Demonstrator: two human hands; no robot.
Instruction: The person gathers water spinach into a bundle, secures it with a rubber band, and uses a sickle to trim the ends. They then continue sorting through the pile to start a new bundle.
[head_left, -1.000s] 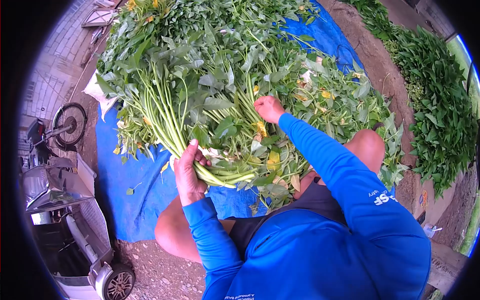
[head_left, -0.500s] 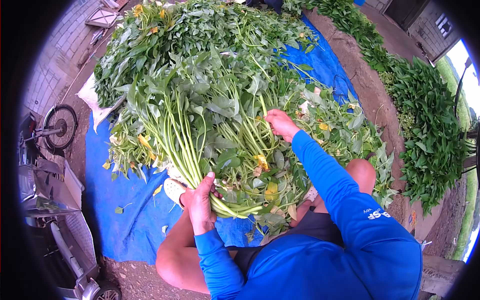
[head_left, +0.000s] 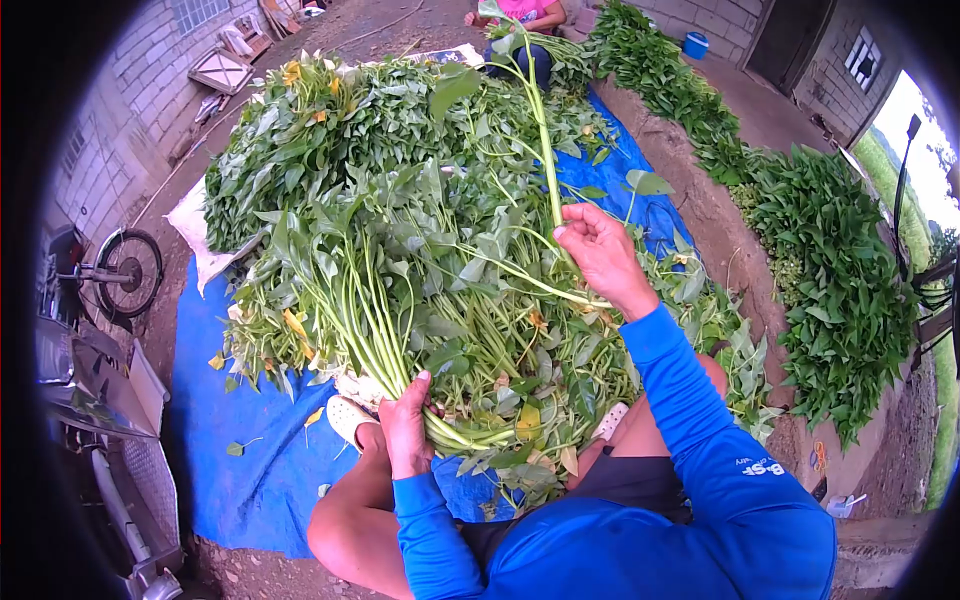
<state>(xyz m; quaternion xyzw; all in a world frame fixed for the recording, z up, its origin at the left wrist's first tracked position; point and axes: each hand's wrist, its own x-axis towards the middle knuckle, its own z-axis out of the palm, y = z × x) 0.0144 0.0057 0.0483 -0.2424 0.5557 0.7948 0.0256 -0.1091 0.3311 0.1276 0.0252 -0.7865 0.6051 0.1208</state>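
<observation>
My left hand [head_left: 407, 425] is closed around a bunch of long-stemmed leafy greens [head_left: 368, 340], which look like water spinach. Their leaves fan out up and to the left, while the cut ends poke out to the right below the hand. Raised over the pile, my right hand [head_left: 603, 255] pinches a single thick green stalk [head_left: 546, 150] near its lower end. That stalk stands almost upright, with a few leaves at its top. A large heap of the same greens [head_left: 480, 330] lies in front of me, mixed with yellowed leaves.
A blue tarp [head_left: 240, 400] lies under the heap. Bundled greens [head_left: 840, 290] line a ledge on the right. Another person [head_left: 530, 15] sits at the far end. A motorcycle wheel [head_left: 130, 272] and metal vehicle parts [head_left: 130, 480] stand at left; a blue bucket [head_left: 696, 44] is at back right.
My right hand has lifted up and to the right, drawing a stalk out of the heap. My left hand keeps its hold on the bunch. The view has tilted upward, revealing the other person.
</observation>
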